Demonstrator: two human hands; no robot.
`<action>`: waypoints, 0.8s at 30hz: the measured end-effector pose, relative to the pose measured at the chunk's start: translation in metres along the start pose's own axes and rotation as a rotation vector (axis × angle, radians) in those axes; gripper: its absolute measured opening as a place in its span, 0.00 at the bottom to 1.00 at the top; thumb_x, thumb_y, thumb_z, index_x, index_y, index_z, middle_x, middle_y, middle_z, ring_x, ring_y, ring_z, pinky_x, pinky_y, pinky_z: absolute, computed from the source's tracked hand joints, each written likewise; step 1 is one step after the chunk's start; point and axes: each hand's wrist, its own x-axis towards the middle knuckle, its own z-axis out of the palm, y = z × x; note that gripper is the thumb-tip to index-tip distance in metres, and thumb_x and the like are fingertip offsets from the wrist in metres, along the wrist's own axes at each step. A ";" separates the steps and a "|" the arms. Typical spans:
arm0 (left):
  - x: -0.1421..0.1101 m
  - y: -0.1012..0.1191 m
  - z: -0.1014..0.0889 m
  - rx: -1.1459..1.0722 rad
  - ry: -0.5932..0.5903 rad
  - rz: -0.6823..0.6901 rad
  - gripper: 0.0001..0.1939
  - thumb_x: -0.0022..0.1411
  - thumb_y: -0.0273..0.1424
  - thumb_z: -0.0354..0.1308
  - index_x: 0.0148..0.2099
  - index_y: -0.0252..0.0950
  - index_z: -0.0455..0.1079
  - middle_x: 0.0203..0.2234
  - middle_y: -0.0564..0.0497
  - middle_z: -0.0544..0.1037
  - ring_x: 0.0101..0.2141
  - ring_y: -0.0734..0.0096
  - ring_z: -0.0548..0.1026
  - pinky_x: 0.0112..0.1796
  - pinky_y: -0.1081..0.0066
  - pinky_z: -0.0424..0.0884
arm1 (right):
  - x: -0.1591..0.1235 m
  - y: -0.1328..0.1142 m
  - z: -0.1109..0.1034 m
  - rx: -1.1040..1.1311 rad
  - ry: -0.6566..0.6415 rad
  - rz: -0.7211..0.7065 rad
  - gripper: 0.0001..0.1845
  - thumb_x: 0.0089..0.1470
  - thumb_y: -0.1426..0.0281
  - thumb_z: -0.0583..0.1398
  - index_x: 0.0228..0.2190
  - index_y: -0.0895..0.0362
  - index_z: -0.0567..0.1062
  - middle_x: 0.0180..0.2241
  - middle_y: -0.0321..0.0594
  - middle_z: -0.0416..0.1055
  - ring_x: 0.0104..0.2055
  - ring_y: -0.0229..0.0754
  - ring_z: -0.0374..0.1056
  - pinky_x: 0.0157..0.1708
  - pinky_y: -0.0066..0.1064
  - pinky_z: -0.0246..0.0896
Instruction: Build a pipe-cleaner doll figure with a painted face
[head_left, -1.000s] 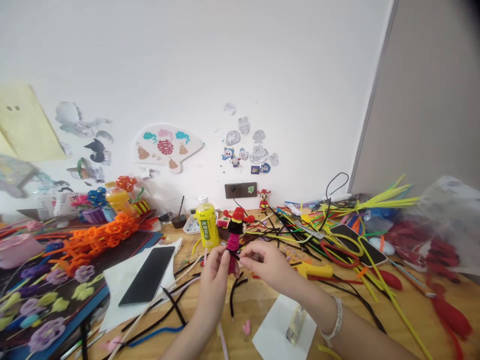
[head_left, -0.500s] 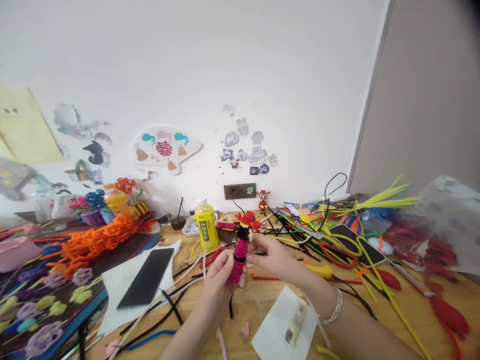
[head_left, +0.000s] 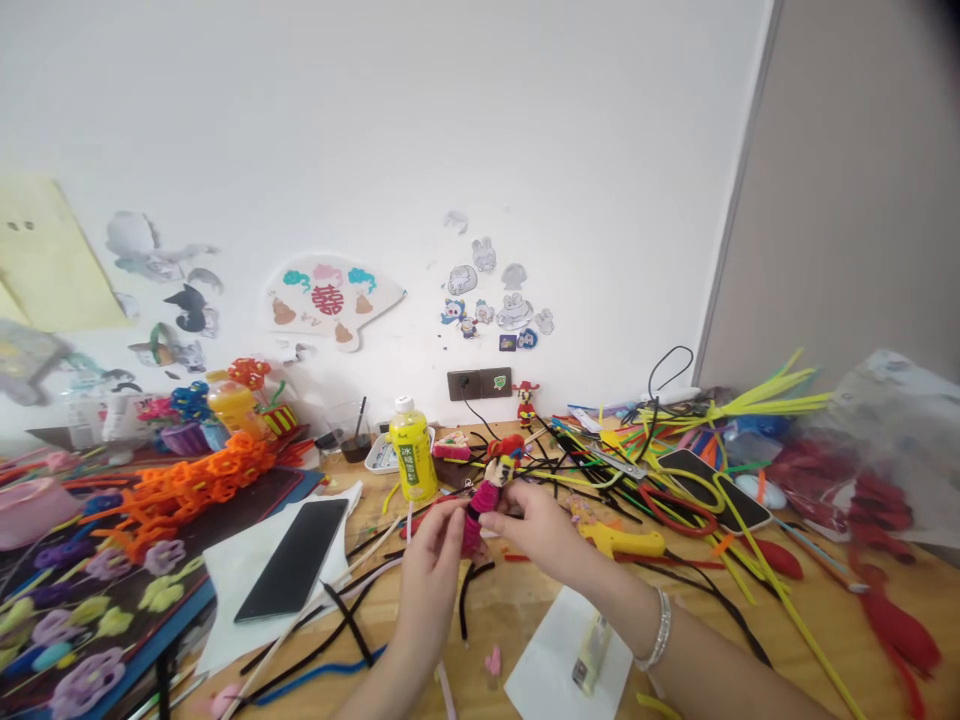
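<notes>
A pipe-cleaner doll (head_left: pixel 487 497) with a magenta body, black band, pale face and red headpiece leans to the right between my two hands over the table's middle. My left hand (head_left: pixel 437 545) pinches its lower body from the left, the fingers closed near the black band. From the right, my right hand (head_left: pixel 531 525) closes on the doll's body just under the head, a bracelet on that wrist. Below them lies a white paper sheet (head_left: pixel 555 665) with a lighter (head_left: pixel 592 655) on it. Black pipe cleaners (head_left: pixel 463 605) stick out beneath the doll.
A yellow-labelled bottle (head_left: pixel 412 455) stands behind the hands. A phone (head_left: pixel 294 560) lies on paper at left, beside orange pipe-cleaner flowers (head_left: pixel 191 485). To the right are a yellow glue gun (head_left: pixel 626 541), scissors (head_left: pixel 616 462) and heaped pipe cleaners. A small red figure (head_left: pixel 526 405) stands by the wall.
The doll has turned its pale face toward me and tilts further right, sitting slightly lower. My right hand has moved down over its body, uncovering the glue gun.
</notes>
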 end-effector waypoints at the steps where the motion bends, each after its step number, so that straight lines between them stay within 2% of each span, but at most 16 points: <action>1: -0.001 -0.001 0.000 0.078 0.013 0.046 0.12 0.54 0.36 0.54 0.39 0.37 0.67 0.24 0.52 0.74 0.24 0.69 0.71 0.28 0.70 0.67 | 0.000 0.000 0.001 -0.002 0.024 0.004 0.08 0.44 0.69 0.60 0.28 0.60 0.72 0.24 0.36 0.68 0.27 0.38 0.63 0.29 0.29 0.59; 3: -0.003 -0.003 0.000 0.233 0.023 0.127 0.14 0.52 0.35 0.56 0.42 0.38 0.68 0.33 0.47 0.75 0.33 0.64 0.73 0.34 0.67 0.67 | 0.000 -0.001 0.002 0.023 0.061 0.028 0.07 0.44 0.69 0.59 0.26 0.61 0.71 0.22 0.35 0.67 0.25 0.36 0.61 0.26 0.28 0.58; 5: -0.004 -0.005 -0.001 0.351 0.029 0.171 0.14 0.51 0.34 0.57 0.42 0.38 0.68 0.38 0.45 0.75 0.37 0.61 0.72 0.38 0.65 0.65 | 0.000 -0.002 0.004 0.053 0.080 0.060 0.06 0.43 0.70 0.59 0.26 0.61 0.71 0.22 0.35 0.66 0.24 0.36 0.61 0.26 0.27 0.58; 8: -0.004 -0.003 -0.001 0.410 0.023 0.154 0.13 0.53 0.34 0.54 0.42 0.36 0.67 0.32 0.46 0.75 0.32 0.63 0.73 0.35 0.66 0.66 | -0.001 -0.005 0.005 0.060 0.057 0.055 0.07 0.43 0.71 0.59 0.28 0.61 0.72 0.23 0.36 0.68 0.26 0.37 0.63 0.28 0.28 0.60; 12: -0.004 0.002 -0.001 0.281 -0.043 0.115 0.12 0.57 0.36 0.50 0.42 0.35 0.64 0.21 0.54 0.70 0.23 0.69 0.69 0.28 0.70 0.65 | -0.001 -0.011 -0.001 0.053 -0.068 -0.017 0.11 0.47 0.68 0.57 0.32 0.60 0.75 0.28 0.38 0.72 0.33 0.41 0.66 0.35 0.31 0.61; 16: -0.004 0.002 0.002 0.099 -0.035 0.102 0.11 0.58 0.36 0.49 0.41 0.35 0.62 0.19 0.56 0.68 0.23 0.72 0.67 0.27 0.72 0.64 | -0.002 -0.019 -0.007 0.013 -0.103 -0.008 0.13 0.47 0.68 0.57 0.34 0.59 0.76 0.31 0.40 0.73 0.38 0.43 0.67 0.38 0.33 0.60; 20: -0.003 -0.002 0.001 0.022 -0.006 0.084 0.11 0.57 0.36 0.50 0.40 0.35 0.62 0.19 0.56 0.68 0.22 0.73 0.67 0.27 0.72 0.65 | -0.006 -0.025 -0.003 -0.165 -0.042 0.017 0.09 0.46 0.70 0.56 0.26 0.60 0.76 0.25 0.38 0.72 0.30 0.39 0.66 0.30 0.28 0.59; 24: -0.001 -0.004 0.000 0.050 0.074 0.102 0.12 0.56 0.36 0.52 0.40 0.35 0.62 0.24 0.54 0.69 0.25 0.74 0.68 0.29 0.72 0.65 | -0.012 -0.032 0.003 -0.357 -0.010 -0.035 0.09 0.47 0.73 0.56 0.20 0.59 0.74 0.18 0.34 0.67 0.22 0.34 0.60 0.22 0.24 0.52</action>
